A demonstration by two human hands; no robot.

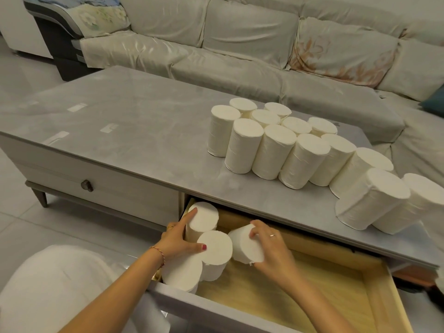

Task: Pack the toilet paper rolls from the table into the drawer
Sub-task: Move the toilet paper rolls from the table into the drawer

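Several white toilet paper rolls (pixel 283 143) stand packed together on the right half of the grey table (pixel 134 121). Below the table's front edge the wooden drawer (pixel 336 292) is pulled open. Three rolls stand upright in its left end: a back roll (pixel 204 218), a middle roll (pixel 216 251) and a front roll (pixel 181 272). My left hand (pixel 180 239) presses against the back roll, fingers on its top and side. My right hand (pixel 271 246) grips a tilted roll (pixel 242 246) just right of them, above the drawer floor.
A second drawer with a dark knob (pixel 87 185) is closed to the left. A covered sofa (pixel 240 44) runs behind the table. My white-clothed knee (pixel 52 284) is at the lower left. The drawer's right part shows bare wood.
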